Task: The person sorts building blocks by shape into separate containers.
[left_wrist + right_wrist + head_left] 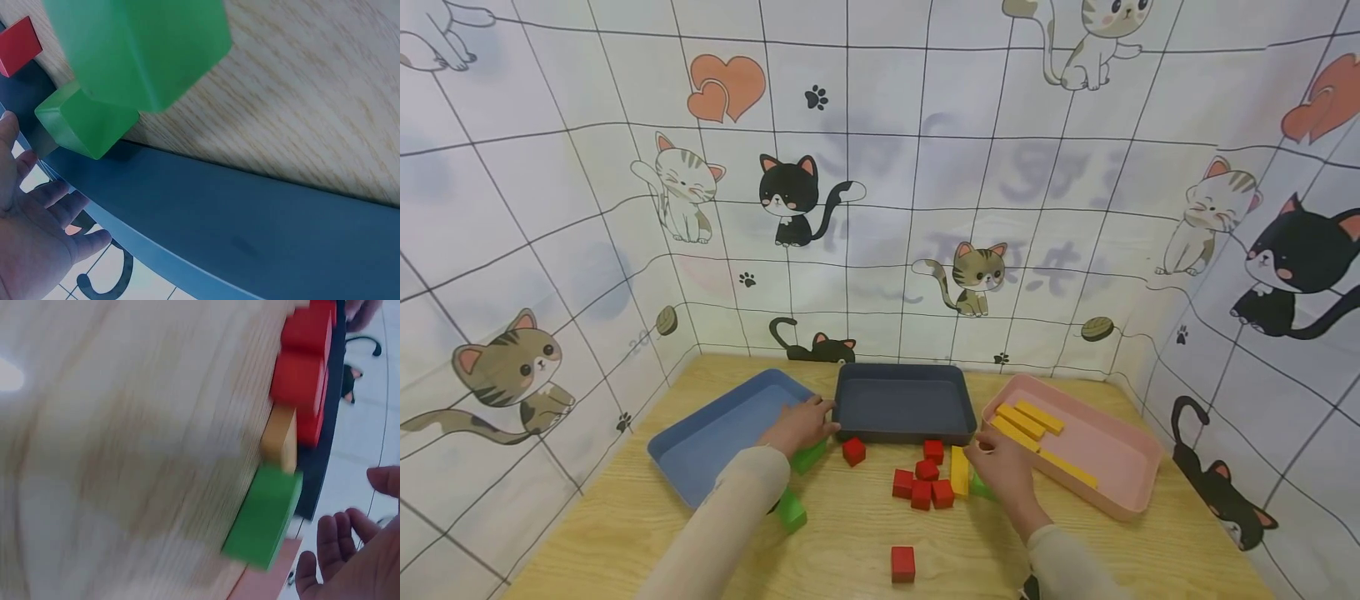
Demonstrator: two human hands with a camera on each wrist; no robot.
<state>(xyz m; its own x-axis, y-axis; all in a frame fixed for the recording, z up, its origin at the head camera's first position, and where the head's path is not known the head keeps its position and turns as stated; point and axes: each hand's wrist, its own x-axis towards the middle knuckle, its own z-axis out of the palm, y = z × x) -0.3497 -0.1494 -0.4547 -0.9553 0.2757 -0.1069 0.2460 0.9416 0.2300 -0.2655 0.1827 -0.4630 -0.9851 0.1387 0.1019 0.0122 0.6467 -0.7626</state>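
Observation:
My left hand [801,425] hovers by the inner edge of the blue tray [664,450], its fingers extended and holding nothing in the left wrist view. Below it lies a green block [808,458], with a second green block [791,511] nearer me. My right hand [1003,467] is beside a standing-out yellow strip [959,472] and partly covers another green block [981,488]. Its fingers are loosely bent and empty in the right wrist view, which also shows that green block [265,515]. Several red cubes [921,493] cluster left of the yellow strip.
A dark grey tray [904,438] stands at the back middle. The pink tray [1120,446] on the right holds several yellow strips [1018,433]. One red cube [853,452] sits before the dark tray, another red cube [902,565] near the front. Cat-patterned sheeting [880,167] encloses the table.

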